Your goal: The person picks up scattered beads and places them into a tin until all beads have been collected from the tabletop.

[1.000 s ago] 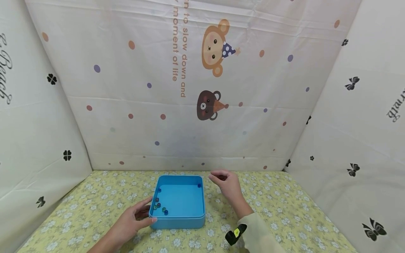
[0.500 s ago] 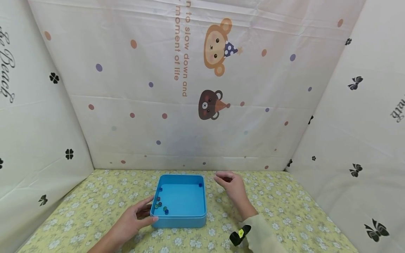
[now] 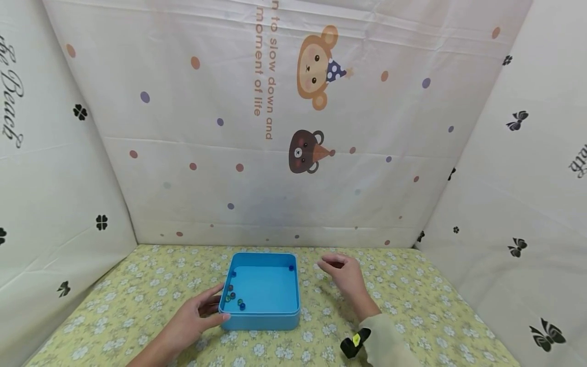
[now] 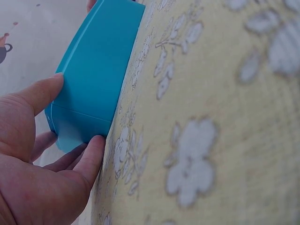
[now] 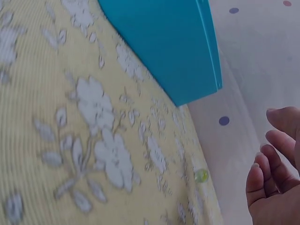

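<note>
My left hand [image 3: 197,316] holds the near left corner of a square blue box [image 3: 268,322], thumb on the front wall and fingers along the left side. Inside the box lie several small marbles. A dark blue marble [image 3: 242,306] and a green marble [image 3: 240,302] sit near the front left, a reddish marble [image 3: 231,288] by the left wall, and another blue marble [image 3: 291,268] in the far right corner. Right of the box, my right hand [image 3: 346,275] hovers with loosely curled fingers and nothing visible between them. In the right wrist view, a yellow-green marble [image 5: 201,176] lies on the cloth below it.
A yellow flowered cloth [image 3: 160,290] covers the table. A pale printed sheet [image 3: 257,188] rises at the back, with white sheets at the left [image 3: 46,204] and right [image 3: 486,204]. A black strap [image 3: 350,347] is round the right sleeve.
My right hand has drifted right, away from the box, and a little nearer to me. The left hand keeps its hold and the box stays in place; the head view shifts slightly.
</note>
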`<state>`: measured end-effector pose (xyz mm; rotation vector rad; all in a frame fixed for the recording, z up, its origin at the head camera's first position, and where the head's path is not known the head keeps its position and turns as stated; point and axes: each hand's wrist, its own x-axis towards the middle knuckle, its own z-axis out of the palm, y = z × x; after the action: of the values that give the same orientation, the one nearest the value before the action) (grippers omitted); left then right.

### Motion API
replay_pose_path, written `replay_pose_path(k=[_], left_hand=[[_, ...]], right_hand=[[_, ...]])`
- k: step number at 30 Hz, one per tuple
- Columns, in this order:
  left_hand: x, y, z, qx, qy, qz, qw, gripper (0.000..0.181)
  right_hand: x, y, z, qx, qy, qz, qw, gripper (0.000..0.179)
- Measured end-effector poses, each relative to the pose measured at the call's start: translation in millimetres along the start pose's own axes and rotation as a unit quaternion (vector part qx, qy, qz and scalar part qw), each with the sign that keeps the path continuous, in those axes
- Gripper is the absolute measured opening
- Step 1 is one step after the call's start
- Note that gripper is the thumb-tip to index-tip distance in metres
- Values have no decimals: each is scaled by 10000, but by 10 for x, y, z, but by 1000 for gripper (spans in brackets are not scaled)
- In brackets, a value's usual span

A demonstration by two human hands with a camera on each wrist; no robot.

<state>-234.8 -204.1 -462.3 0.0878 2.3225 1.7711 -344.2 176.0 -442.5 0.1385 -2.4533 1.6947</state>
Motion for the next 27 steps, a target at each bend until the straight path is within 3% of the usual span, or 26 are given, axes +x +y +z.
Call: replay_pose_path(k=[12,16,27], left_hand=[[-21,-14,-8,-87,-68,76,9999,86],[-24,-9,-7,-88,-90,98,9999,87],[-6,-3,2,3,-1,58,10000,86]], right_hand=[[35,191,-124,-104,-141,311,9994,34],[50,241,-152,-169,-183,488,9985,29],[95,334,-166,-531,-401,451,9968,19]])
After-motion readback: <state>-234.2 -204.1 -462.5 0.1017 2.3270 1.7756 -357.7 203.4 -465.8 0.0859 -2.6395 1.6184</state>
